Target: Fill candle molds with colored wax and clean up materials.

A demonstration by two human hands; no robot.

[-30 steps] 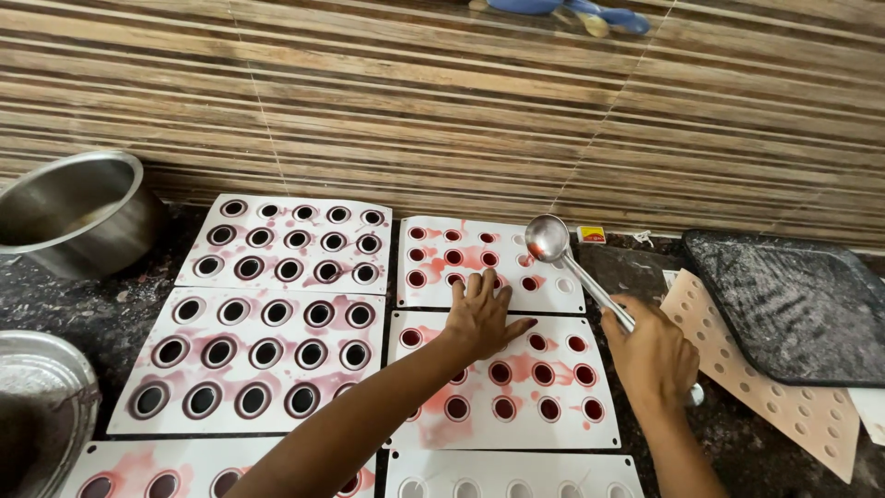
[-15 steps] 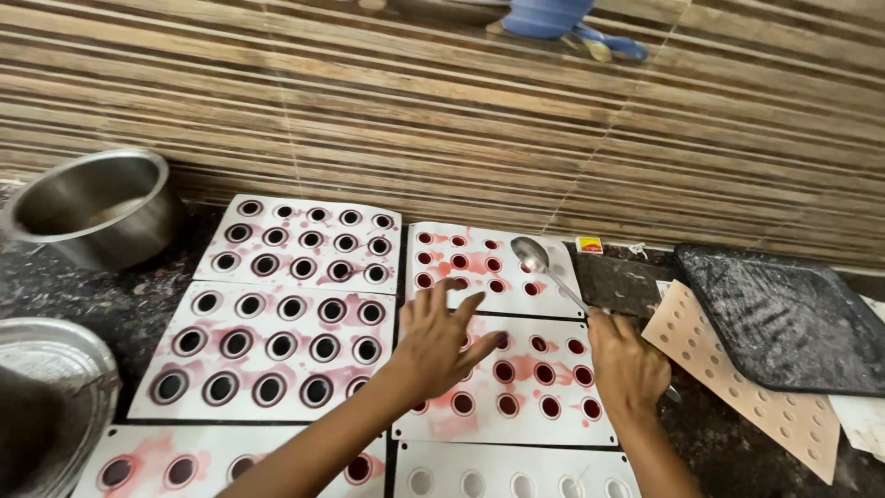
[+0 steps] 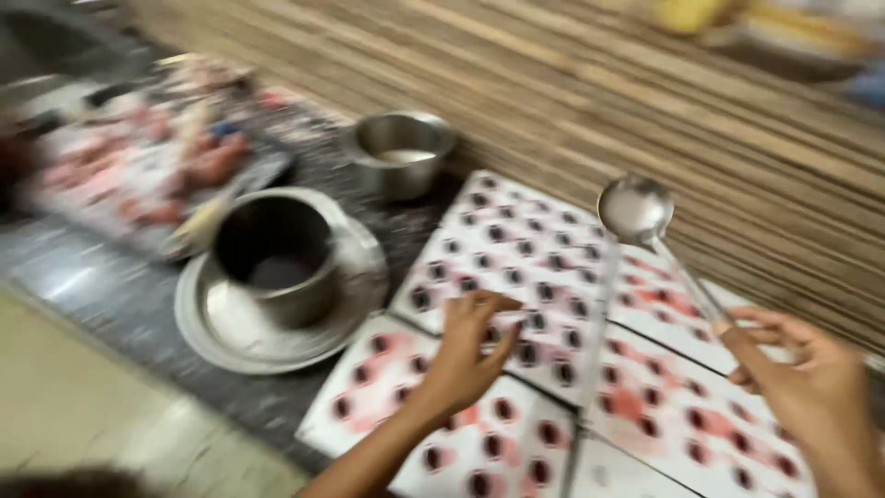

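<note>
- Steel ladle [image 3: 638, 210]: bowl raised above the white mould sheets [image 3: 544, 277], handle running down-right into the right hand [image 3: 811, 387].
- Right hand: fingers closed round the handle's far end, so the bowl sits well out from the grip.
- Left hand [image 3: 470, 355]: flat on a mould sheet, fingers loose, holding nothing.
- Risk: long lever on an end-grip; a slight wrist roll could drip onto sheets already stained red.
- Risk: left hand could smear filled cavities.
- Steel pot [image 3: 277, 254] on a plate sits left; frame blurred.
</note>
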